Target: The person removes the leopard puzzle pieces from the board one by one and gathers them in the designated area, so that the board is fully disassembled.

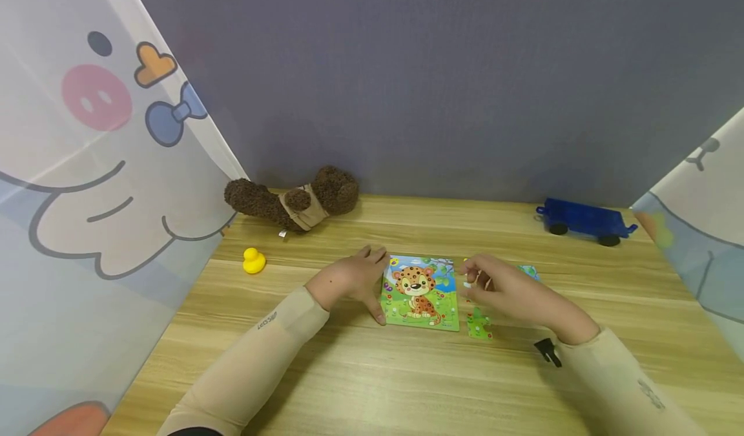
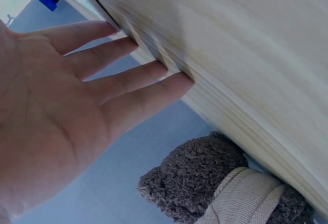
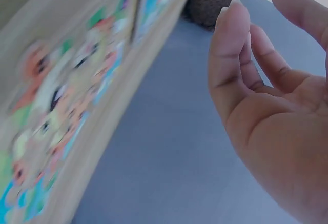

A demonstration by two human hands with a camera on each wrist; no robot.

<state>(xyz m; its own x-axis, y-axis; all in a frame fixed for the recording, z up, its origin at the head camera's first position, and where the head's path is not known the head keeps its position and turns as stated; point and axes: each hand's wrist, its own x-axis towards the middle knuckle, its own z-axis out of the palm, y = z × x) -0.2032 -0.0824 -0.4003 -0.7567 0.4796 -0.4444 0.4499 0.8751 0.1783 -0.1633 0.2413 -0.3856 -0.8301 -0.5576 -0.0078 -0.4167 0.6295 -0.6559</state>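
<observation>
A square picture puzzle with a spotted leopard cub lies flat on the table. My left hand is at its left side, thumb and fingers spread along that edge. In the left wrist view the straight fingers touch the wooden surface. Over the table right of the puzzle hovers my right hand, its fingers loosely bent. The right wrist view shows a gap between thumb and fingers and nothing held there. A green puzzle piece lies just below this hand, and other colourful pieces are partly hidden behind it.
A brown plush toy lies at the back left, with a yellow rubber duck in front of it. At the back right stands a blue toy wagon. A black clip-like piece lies beside the right sleeve. Panels enclose the table.
</observation>
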